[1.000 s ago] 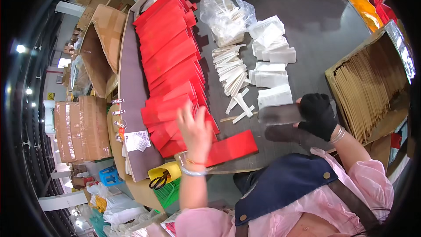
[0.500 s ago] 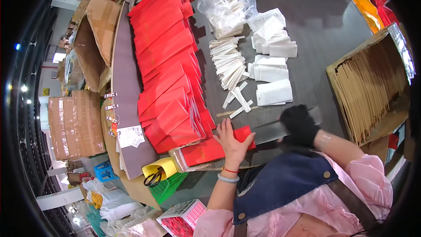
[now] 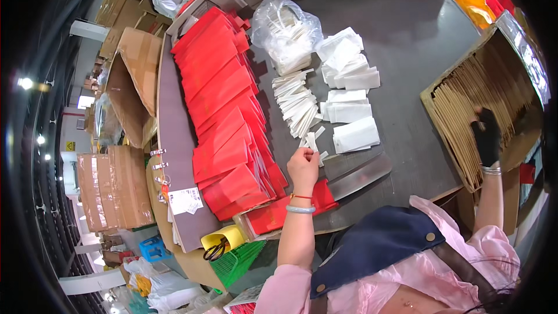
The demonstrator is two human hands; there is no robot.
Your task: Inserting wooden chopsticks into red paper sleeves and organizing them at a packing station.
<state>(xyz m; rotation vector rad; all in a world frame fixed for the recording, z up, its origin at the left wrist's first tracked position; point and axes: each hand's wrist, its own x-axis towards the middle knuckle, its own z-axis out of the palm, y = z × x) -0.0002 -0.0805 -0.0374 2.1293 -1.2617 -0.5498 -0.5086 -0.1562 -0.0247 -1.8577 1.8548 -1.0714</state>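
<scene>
Our left hand [image 3: 303,168] is at the loose white strips [image 3: 314,138], near middle of the worktop [image 3: 412,52]: probably light, bendable, best pinched endwise. Our gloved right hand [image 3: 486,134] meets stiff-looking brown sheets [image 3: 454,122], right, best edge-held. We cannot tell whether either grip is closed.

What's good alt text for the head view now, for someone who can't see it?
A person's left hand is at loose white strips on a dark table, while the black-gloved right hand is at brown sheets standing in an open cardboard box. Overlapping red packets and stacked white slips lie nearby.
</scene>
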